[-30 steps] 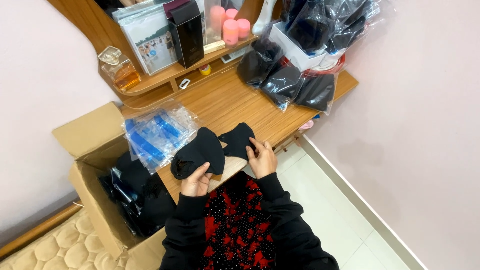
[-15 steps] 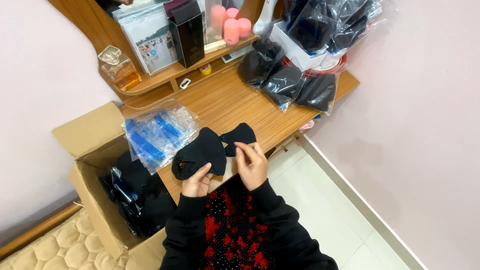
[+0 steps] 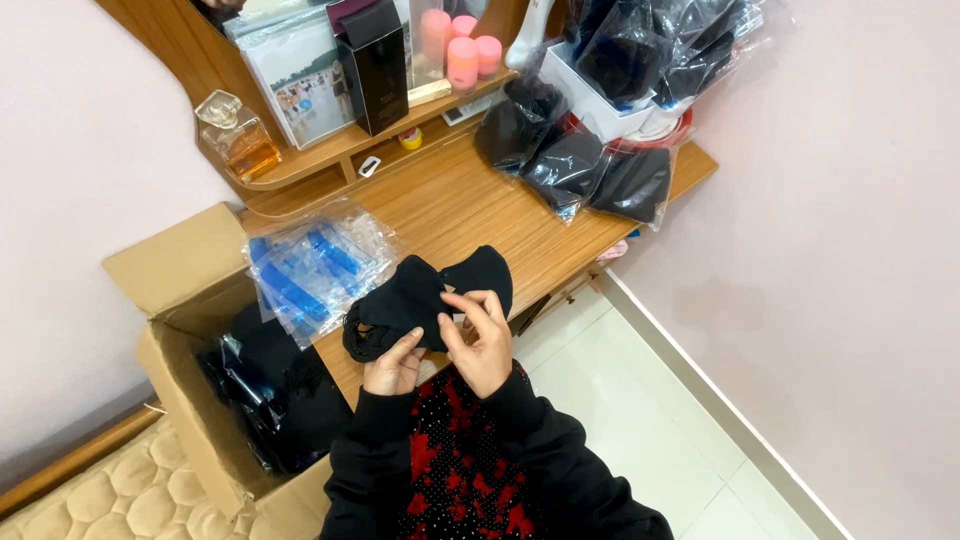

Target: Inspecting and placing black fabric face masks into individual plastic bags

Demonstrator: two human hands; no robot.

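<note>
- Left hand (image 3: 393, 365) grips the black cloth (image 3: 420, 300) from below.
- Right hand (image 3: 482, 340) pinches its edge.
- Cloth sits above the desk (image 3: 470, 200), beside the blue packets (image 3: 315, 265).

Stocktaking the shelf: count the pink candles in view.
3. All stand together on the wooden shelf at the back: a tall pink candle, a shorter one in front, another to its right. More may be hidden behind.
</note>
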